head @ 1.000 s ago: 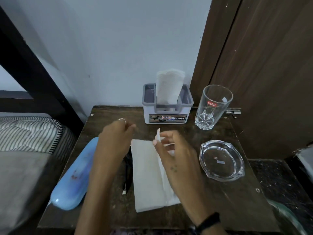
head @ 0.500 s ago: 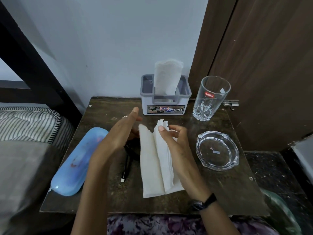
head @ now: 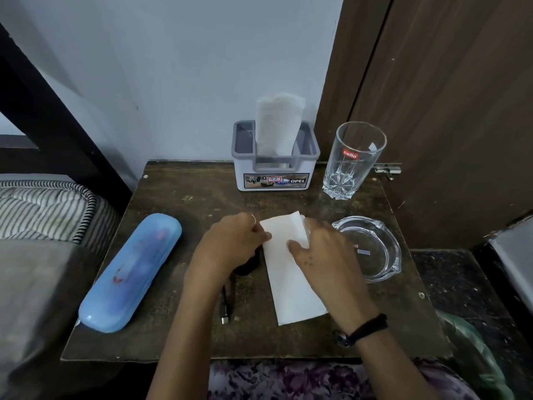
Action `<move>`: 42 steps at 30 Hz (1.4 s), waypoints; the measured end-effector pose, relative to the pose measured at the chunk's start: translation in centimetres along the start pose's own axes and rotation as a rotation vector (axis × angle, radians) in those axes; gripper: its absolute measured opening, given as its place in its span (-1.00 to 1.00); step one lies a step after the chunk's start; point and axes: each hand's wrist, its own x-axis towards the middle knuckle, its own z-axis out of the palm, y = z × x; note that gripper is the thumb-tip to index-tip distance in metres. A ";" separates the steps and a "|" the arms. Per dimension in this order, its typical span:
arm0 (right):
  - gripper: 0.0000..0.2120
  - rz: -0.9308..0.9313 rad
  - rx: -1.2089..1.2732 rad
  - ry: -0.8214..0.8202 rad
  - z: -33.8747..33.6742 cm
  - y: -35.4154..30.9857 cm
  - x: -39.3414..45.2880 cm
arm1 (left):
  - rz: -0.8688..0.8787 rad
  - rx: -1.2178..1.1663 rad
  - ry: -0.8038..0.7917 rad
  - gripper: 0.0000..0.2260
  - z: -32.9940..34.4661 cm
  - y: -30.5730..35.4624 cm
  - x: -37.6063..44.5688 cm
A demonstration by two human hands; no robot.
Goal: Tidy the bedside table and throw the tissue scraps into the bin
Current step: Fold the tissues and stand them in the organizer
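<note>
A white tissue (head: pixel 291 281), folded into a long narrow strip, lies flat in the middle of the dark wooden bedside table (head: pixel 178 194). My left hand (head: pixel 230 243) pinches the strip's upper left edge. My right hand (head: pixel 323 252) presses down on its upper right part, fingers spread over the paper. A grey and white tissue holder (head: pixel 274 171) with white tissue standing up in it sits at the table's back edge. Whether any loose tissue scraps lie on the table I cannot tell.
A blue oblong case (head: pixel 129 272) lies at the left. A tall clear glass (head: pixel 352 160) stands at the back right, a glass ashtray (head: pixel 372 249) right of my hand. A black cable (head: pixel 225 304) lies under my left wrist. Green plastic (head: pixel 473 353) shows at lower right; a striped mattress (head: pixel 43 209) at left.
The tissue went from a wide sheet to a raised fold to a narrow strip lying flat. Both hands dropped onto its upper end.
</note>
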 end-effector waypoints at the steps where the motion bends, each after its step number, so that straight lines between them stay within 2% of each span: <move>1: -0.49 -0.003 -0.001 0.005 0.2 -0.1 0.0 | -0.012 0.078 0.017 -0.79 0.3 0.1 0.1; 3: -0.42 -0.005 0.022 0.037 0.6 -0.3 0.0 | -0.031 0.193 0.086 -0.77 1.0 0.5 0.2; 6: -0.38 0.002 0.079 0.065 1.0 -0.5 -0.1 | -0.050 0.288 0.190 -0.64 1.7 0.8 0.4; 8: -0.40 0.007 0.139 0.064 1.1 -0.4 0.1 | -0.046 0.217 0.216 -0.53 1.9 0.6 0.7; 11: -0.50 0.015 0.248 0.082 1.1 -0.1 0.6 | -0.082 -0.066 0.173 -0.37 1.6 0.1 1.2; 13: -0.59 0.016 0.390 0.113 0.9 0.1 1.0 | -0.081 -0.243 0.143 -0.43 1.0 -0.2 1.3; 18: -0.69 0.031 0.816 0.144 0.0 0.2 1.7 | 0.081 -0.750 0.140 -0.90 -0.6 -0.5 0.1; 20: -0.68 0.043 0.938 0.059 -0.2 0.4 1.9 | 0.136 -0.897 0.181 -0.91 -1.1 -0.3 -0.4; 23: -0.75 0.022 0.899 -0.056 -0.1 0.8 2.5 | 0.248 -0.967 0.316 -0.86 -1.7 0.5 -0.9; 26: -0.78 -0.112 0.853 0.052 0.1 0.8 2.8 | 0.393 -0.949 0.448 -0.79 -2.3 1.4 -1.6; 28: -0.75 -0.170 0.825 0.086 0.0 0.8 2.8 | 0.446 -0.837 0.482 -0.79 -2.6 1.6 -1.6; 29: -0.75 -0.189 0.765 0.089 0.0 1.0 2.7 | 0.413 -0.726 0.462 -0.79 -2.6 1.5 -1.4; 31: -0.76 -0.206 0.549 0.079 0.3 1.4 2.6 | 0.239 -0.392 0.337 -0.81 -1.9 1.2 -0.8; 33: -0.83 -0.230 0.396 0.086 0.7 1.6 2.3 | 0.082 -0.052 0.209 -0.91 -0.7 0.7 -0.4; 34: -0.87 -0.247 0.359 0.099 0.8 1.6 2.2 | 0.049 0.031 0.189 -0.94 -0.2 0.6 -0.2; 36: -0.88 -0.276 0.305 0.115 0.6 1.5 2.1 | 0.035 0.015 0.204 -0.94 0.5 0.4 0.2; 39: -0.77 -0.281 0.301 0.144 0.6 1.7 2.4 | 0.073 -0.065 0.254 -0.94 0.5 0.6 0.5; 42: -0.79 -0.289 0.419 0.252 -0.3 1.1 3.3 | 0.187 -0.147 0.419 -0.92 -0.3 1.3 0.5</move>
